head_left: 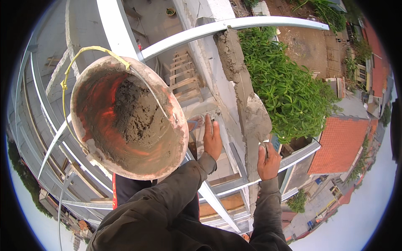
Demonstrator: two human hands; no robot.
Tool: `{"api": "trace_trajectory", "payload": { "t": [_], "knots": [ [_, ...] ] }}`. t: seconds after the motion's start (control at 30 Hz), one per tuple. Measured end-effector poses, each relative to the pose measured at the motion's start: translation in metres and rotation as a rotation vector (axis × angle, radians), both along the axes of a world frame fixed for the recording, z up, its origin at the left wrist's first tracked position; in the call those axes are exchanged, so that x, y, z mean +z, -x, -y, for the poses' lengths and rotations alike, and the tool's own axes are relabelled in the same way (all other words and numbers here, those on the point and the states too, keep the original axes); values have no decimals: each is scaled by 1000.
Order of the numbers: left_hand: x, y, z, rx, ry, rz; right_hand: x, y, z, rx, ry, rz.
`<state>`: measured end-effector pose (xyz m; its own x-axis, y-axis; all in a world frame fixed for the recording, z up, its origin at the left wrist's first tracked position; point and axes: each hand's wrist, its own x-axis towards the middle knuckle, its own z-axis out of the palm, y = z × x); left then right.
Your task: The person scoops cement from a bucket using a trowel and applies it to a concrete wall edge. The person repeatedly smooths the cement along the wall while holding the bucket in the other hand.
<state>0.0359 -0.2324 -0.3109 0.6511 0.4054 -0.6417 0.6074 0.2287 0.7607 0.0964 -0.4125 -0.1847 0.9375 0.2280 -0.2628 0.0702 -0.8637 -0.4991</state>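
Note:
A bucket (130, 104) coated in grey mortar, with a clump of wet mortar inside and a yellow cord at its handle, rests high at the left among white metal beams. My left hand (212, 138) is just right of it, fingers stretched out, holding nothing. My right hand (268, 163) grips the handle of a trowel (257, 117), whose mortar-smeared blade lies over a narrow wall top (230, 56) with fresh grey mortar and a thin line along it.
A white metal beam (284, 23) crosses above the wall, others run below. A wooden ladder-like frame (182, 75) and my sandalled foot (194, 123) show lower down. Beyond the wall's edge is a drop to a leafy tree (284, 88), a dirt yard (301, 50) and tiled roofs (335, 146).

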Motion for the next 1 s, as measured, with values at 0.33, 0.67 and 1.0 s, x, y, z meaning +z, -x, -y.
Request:
{"api": "trace_trajectory", "payload": {
  "t": [0.33, 0.67, 1.0],
  "knots": [
    [168, 119, -116, -839, 347, -13, 73, 25, -97, -378, 7, 604],
    [226, 151, -317, 123, 237, -335, 155, 3, -168, -346, 160, 210],
    [181, 29, -354, 136, -139, 381, 164, -88, -394, 859, 689, 81]
  ]
}}
